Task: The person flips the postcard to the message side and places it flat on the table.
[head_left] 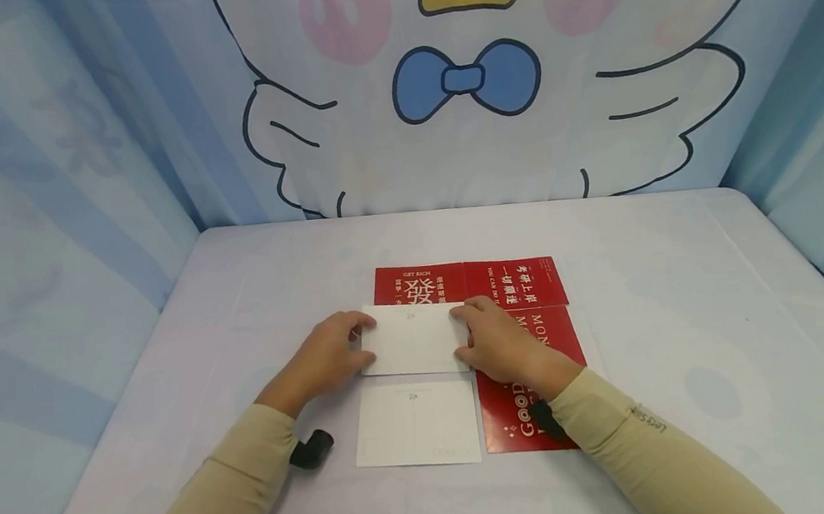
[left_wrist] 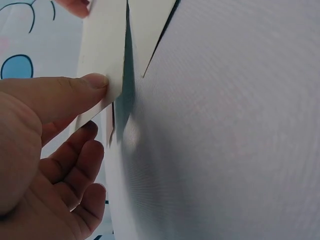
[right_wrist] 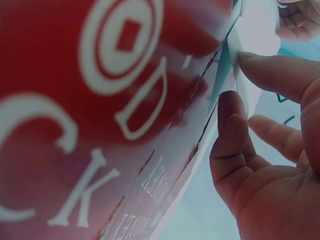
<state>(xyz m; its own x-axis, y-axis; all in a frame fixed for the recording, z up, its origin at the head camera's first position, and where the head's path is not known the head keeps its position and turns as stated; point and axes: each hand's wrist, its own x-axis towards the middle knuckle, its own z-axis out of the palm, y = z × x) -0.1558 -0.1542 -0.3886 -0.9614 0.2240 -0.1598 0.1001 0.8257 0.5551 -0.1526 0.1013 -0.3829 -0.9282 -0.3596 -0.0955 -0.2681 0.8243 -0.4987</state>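
Note:
Both hands hold one white postcard [head_left: 415, 339] by its short ends, a little above the table. At its left end my left hand [head_left: 328, 353] pinches it, thumb on the near face and fingers behind, as the left wrist view shows. My right hand [head_left: 498, 340] pinches the right end between thumb and fingers. The held postcard covers the lower part of a red card with a large Chinese character [head_left: 418, 283]. Just in front lies a second white postcard [head_left: 416, 424], flat on the table.
Right of the postcards lie a red card with white Chinese writing [head_left: 528, 282] and, nearer, a larger red card lettered MONEY and GOOD [head_left: 507, 414], partly under my right forearm. The white-covered table [head_left: 673, 305] ends at a cartoon-printed curtain [head_left: 472, 150].

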